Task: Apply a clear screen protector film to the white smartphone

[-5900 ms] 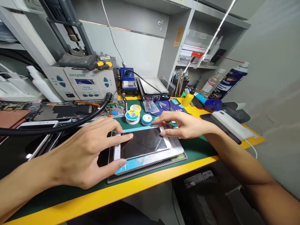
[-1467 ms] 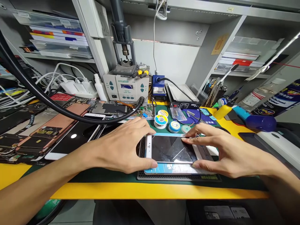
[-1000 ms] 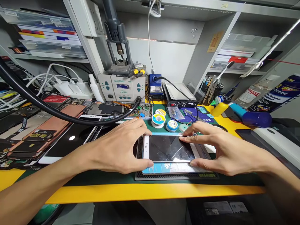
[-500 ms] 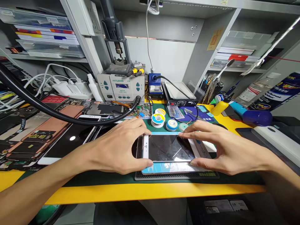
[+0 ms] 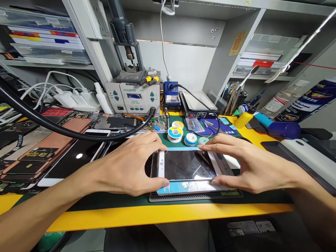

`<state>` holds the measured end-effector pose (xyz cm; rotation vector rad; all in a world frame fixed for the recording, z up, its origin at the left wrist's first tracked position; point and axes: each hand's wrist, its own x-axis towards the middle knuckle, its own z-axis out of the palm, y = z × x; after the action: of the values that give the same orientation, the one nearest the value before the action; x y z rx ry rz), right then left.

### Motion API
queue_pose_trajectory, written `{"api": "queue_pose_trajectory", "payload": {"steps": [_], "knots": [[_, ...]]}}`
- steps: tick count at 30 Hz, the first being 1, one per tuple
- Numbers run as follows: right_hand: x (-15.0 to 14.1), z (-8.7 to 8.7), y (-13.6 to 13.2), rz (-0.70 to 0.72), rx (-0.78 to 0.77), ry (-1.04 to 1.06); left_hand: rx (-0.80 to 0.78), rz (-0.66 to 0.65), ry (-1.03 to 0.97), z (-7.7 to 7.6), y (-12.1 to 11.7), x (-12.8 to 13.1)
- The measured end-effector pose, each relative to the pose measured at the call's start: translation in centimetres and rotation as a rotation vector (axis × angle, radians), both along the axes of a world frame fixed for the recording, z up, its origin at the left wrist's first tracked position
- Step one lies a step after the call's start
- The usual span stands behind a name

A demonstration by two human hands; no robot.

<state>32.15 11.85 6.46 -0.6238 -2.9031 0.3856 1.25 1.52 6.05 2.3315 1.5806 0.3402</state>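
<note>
A white phone with a cracked black screen [image 5: 187, 165] lies on a blue-edged plate [image 5: 183, 189] over a black perforated mat [image 5: 195, 196]. My left hand [image 5: 131, 164] grips the phone's left end, thumb on the near edge and fingers over the far edge. My right hand [image 5: 244, 164] grips the right end the same way, thumb at the near edge, fingers spread over the far corner. Both hands press the phone flat on the plate.
Solder spools [image 5: 175, 133] lie just behind the phone. A rework station [image 5: 133, 96], a hot plate [image 5: 196, 105] and a thick black hose [image 5: 78, 134] stand further back. Several phone parts [image 5: 52, 150] pile at the left; bottles [image 5: 283, 127] and a white device [image 5: 309, 157] sit at the right.
Both hands have stayed clamped on the phone's two ends; my right fingers slid slightly along the far edge. Earlier the view swung from the right side to face the bench.
</note>
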Motion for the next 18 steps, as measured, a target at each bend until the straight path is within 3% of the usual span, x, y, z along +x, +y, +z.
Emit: {"api": "queue_pose_trajectory", "payload": {"steps": [18], "knots": [[0.02,-0.08,0.04,0.017,0.043,0.02,0.023,0.009,0.006,-0.17,-0.09,0.01]]}}
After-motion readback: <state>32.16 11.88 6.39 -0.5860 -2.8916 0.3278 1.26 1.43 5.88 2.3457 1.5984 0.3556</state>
